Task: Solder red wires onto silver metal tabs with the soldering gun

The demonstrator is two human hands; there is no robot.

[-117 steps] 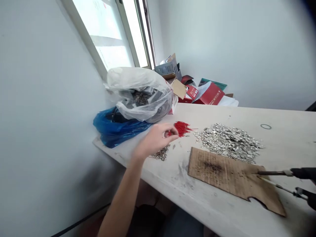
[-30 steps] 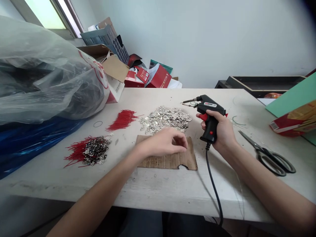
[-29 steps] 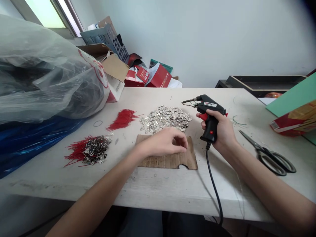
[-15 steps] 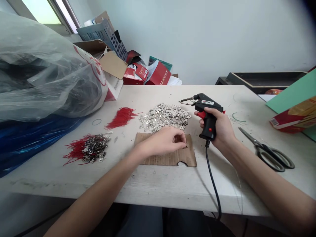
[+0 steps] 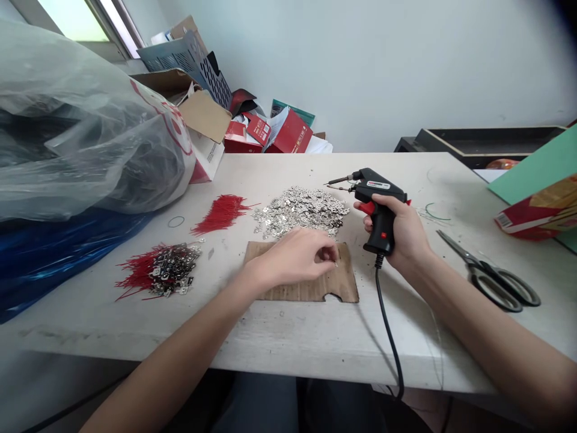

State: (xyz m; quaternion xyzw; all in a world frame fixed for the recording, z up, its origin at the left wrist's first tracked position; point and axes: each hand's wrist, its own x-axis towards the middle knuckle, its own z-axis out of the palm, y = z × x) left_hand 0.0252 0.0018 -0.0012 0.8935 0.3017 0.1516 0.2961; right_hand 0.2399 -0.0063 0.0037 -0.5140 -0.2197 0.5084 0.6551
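My right hand [image 5: 401, 225] is wrapped round the grip of a black soldering gun [image 5: 383, 192] with a red trigger, its tip pointing left over the table. Above a piece of brown cardboard [image 5: 293, 293], my left hand [image 5: 306, 255] is closed in a pinch; a tiny bit of something shows at the fingertips, too small to name. Just behind the cardboard lies a heap of small silver metal pieces [image 5: 302, 207]. A bundle of red wires [image 5: 220, 213] is to its left. Nearer on the left, metal pieces with red wires [image 5: 169, 270] form another pile.
Scissors [image 5: 491, 273] lie right of my right forearm. A large plastic bag [image 5: 90, 132] fills the left side. Red boxes [image 5: 288, 132] stand at the back, a black tray [image 5: 487, 144] at the back right. The gun's cable [image 5: 387, 325] hangs over the front edge.
My left hand's fingertips have shifted very slightly left and up over the cardboard. The soldering gun is still held in my right hand, nearly unmoved.
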